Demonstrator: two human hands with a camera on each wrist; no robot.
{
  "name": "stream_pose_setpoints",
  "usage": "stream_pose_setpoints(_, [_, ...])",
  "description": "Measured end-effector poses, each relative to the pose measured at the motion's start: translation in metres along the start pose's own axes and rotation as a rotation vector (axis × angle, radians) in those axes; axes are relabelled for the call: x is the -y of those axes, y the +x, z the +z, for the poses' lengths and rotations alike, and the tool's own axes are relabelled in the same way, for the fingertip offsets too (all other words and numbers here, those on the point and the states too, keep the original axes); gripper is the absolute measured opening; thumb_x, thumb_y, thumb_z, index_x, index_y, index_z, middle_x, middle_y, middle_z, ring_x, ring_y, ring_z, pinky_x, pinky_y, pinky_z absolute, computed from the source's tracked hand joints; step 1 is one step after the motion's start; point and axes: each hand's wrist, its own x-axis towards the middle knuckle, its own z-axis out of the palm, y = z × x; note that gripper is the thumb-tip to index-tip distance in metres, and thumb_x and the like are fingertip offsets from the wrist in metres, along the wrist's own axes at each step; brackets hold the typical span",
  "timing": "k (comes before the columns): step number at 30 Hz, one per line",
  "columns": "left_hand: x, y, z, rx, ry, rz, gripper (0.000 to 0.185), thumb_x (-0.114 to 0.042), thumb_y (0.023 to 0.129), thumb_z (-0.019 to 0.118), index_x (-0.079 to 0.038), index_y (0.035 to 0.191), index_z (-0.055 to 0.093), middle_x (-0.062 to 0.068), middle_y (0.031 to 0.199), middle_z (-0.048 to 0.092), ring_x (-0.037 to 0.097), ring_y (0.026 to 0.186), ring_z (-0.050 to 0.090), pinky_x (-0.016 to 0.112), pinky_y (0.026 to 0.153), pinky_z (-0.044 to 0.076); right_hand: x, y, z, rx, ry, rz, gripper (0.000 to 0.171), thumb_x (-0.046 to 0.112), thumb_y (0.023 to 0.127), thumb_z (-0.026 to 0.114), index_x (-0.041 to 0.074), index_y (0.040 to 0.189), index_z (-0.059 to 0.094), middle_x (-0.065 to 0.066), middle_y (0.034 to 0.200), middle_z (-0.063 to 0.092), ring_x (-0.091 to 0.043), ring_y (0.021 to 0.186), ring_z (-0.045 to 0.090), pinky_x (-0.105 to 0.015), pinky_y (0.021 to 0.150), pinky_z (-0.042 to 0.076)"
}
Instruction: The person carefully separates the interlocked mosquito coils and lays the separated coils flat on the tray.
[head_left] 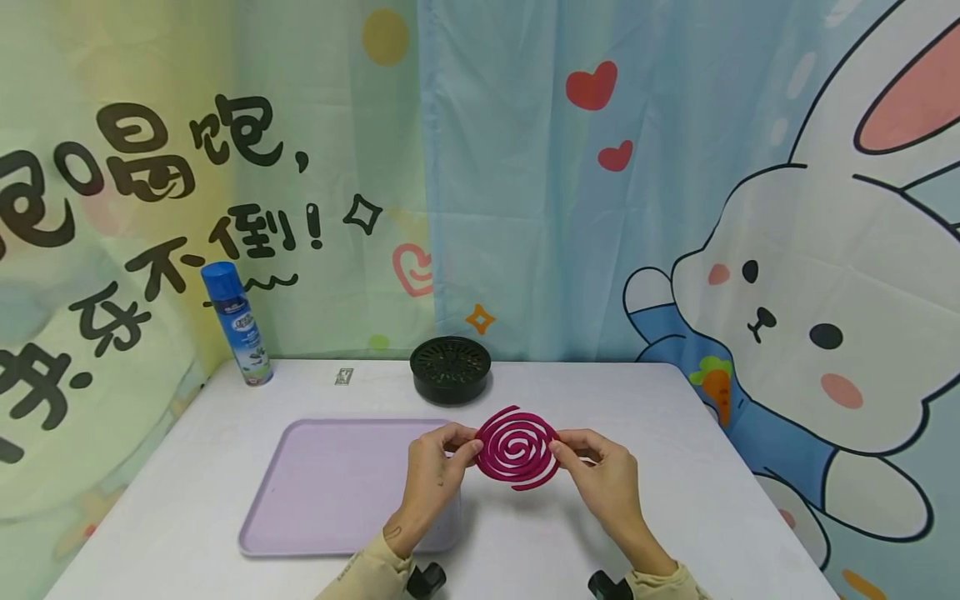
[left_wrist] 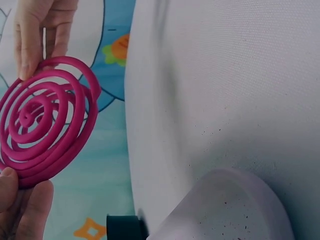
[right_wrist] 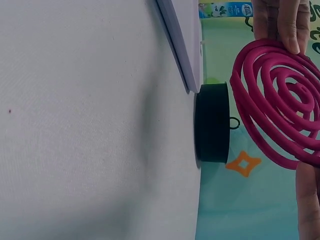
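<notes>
Both hands hold up a magenta mosquito coil (head_left: 516, 451) above the table, one at each side edge. My left hand (head_left: 435, 472) pinches its left edge between thumb and fingers; my right hand (head_left: 604, 477) pinches the right edge the same way. In the left wrist view the coil (left_wrist: 26, 119) looks like layered spirals, slightly spread apart, perhaps two nested together. The right wrist view shows the coil (right_wrist: 245, 95) tilted, its lower part gripped by the right hand (right_wrist: 307, 200). Behind it on the table stands a round black tin (head_left: 450, 371) with a pierced lid.
A lilac tray (head_left: 330, 487) lies on the white table (head_left: 720, 500), partly under the left forearm. At the back left stands a blue spray can (head_left: 238, 325). A small flat metal piece (head_left: 343, 377) lies between can and tin. A printed curtain (head_left: 510, 208) hangs behind.
</notes>
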Motion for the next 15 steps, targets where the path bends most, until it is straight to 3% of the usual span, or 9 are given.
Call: stream_pose_setpoints(15, [-0.0035, -0.0009, -0.0030, -0.001, 0.002, -0.003, 0.004, -0.006, 0.086, 0.080, -0.006, 0.087, 0.076, 0.004, 0.080, 0.075, 0.011, 0.072, 0.071, 0.018, 0.059, 0.059, 0.0025, -0.0014, -0.0010, -0.020, 0.021, -0.010, 0.013, 0.013, 0.087, 0.081, 0.008, 0.098, 0.077, -0.003, 0.094, 0.078, -0.006, 0.080, 0.073, -0.016, 0.071, 0.060])
